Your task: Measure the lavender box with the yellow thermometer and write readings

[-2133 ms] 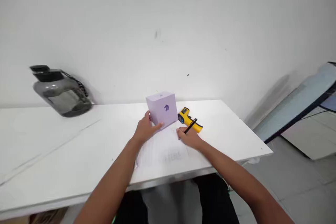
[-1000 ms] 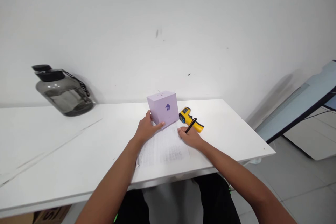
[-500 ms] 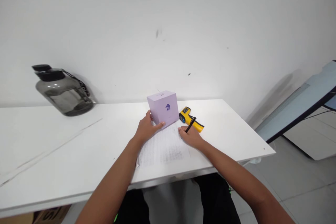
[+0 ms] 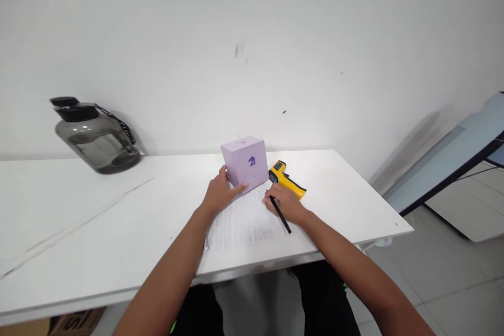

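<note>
A light purple box (image 4: 248,163) with a dark horse-head mark stands upright on the white table. My left hand (image 4: 220,191) grips its lower left corner, thumb on the front face and fingers along the left side. Under both hands lies a sheet of paper (image 4: 244,226) covered in faint rows of marks. My right hand (image 4: 285,203) rests over the sheet's right part, its fingers closed on a black pen (image 4: 281,215) that slants toward me. Just behind that hand is a yellow and black infrared thermometer gun (image 4: 289,181), partly hidden by the fingers.
On the left a large grey translucent bottle (image 4: 100,142) with a black lid stands near the wall. The white table (image 4: 354,210) ends to my right. Past it leans a light blue panel with a dark frame (image 4: 444,163). A cardboard box (image 4: 76,323) shows below the table.
The pen has swung round in my right hand, from pointing up and away to lying back toward me. My left hand and the purple box have stayed put.
</note>
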`<action>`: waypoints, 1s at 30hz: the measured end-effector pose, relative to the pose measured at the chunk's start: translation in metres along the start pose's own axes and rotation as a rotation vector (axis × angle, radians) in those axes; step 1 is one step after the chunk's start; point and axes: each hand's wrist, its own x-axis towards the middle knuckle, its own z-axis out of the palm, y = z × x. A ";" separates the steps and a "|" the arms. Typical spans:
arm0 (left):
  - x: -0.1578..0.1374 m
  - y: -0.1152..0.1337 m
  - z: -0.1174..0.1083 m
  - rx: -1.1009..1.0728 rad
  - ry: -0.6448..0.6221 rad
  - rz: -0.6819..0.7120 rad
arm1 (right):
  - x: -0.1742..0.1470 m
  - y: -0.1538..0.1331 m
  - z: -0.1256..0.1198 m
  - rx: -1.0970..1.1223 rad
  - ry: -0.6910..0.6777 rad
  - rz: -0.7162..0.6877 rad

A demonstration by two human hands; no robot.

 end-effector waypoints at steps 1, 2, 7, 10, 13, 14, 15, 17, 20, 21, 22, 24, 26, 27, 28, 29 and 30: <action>0.000 0.000 0.000 0.002 0.000 0.000 | -0.001 0.002 -0.001 -0.034 -0.023 -0.047; 0.000 0.000 0.000 0.002 -0.002 -0.001 | -0.001 0.004 -0.001 -0.065 -0.045 -0.071; 0.000 0.001 -0.001 -0.007 -0.006 0.004 | -0.003 0.009 0.001 -0.192 -0.118 -0.080; 0.000 -0.001 0.000 0.003 -0.003 0.008 | -0.002 0.007 0.002 -0.237 -0.125 -0.071; 0.001 -0.002 0.001 0.000 0.000 0.005 | 0.001 0.005 -0.001 -0.285 -0.101 -0.053; 0.001 -0.003 0.001 -0.004 0.001 0.004 | 0.003 0.005 -0.003 -0.316 -0.070 -0.033; 0.001 -0.003 0.001 -0.008 0.000 0.004 | 0.004 0.005 -0.006 -0.361 -0.025 0.004; 0.000 -0.002 0.000 -0.012 -0.004 0.002 | 0.007 0.007 -0.014 -0.471 0.077 0.130; -0.001 0.000 -0.001 -0.016 -0.021 -0.003 | 0.011 0.011 -0.023 -0.596 0.141 0.364; -0.001 0.000 -0.002 -0.018 -0.026 -0.004 | 0.011 0.012 -0.024 -0.609 0.120 0.424; -0.001 0.000 -0.002 -0.021 -0.028 -0.005 | 0.011 0.012 -0.025 -0.608 0.086 0.470; -0.001 0.000 -0.002 -0.024 -0.025 -0.010 | 0.012 0.012 -0.026 -0.572 0.022 0.527; -0.001 -0.001 -0.002 -0.023 -0.019 -0.019 | 0.012 0.012 -0.026 -0.520 -0.003 0.558; -0.001 -0.001 -0.002 -0.022 -0.017 -0.021 | 0.012 0.012 -0.026 -0.502 0.002 0.566; -0.001 -0.002 -0.002 -0.020 -0.017 -0.021 | 0.012 0.012 -0.028 -0.492 0.015 0.574; -0.001 -0.002 -0.002 -0.020 -0.020 -0.017 | 0.012 0.013 -0.030 -0.486 0.040 0.579; -0.001 -0.001 -0.002 -0.022 -0.023 -0.014 | 0.012 0.013 -0.033 -0.479 0.081 0.581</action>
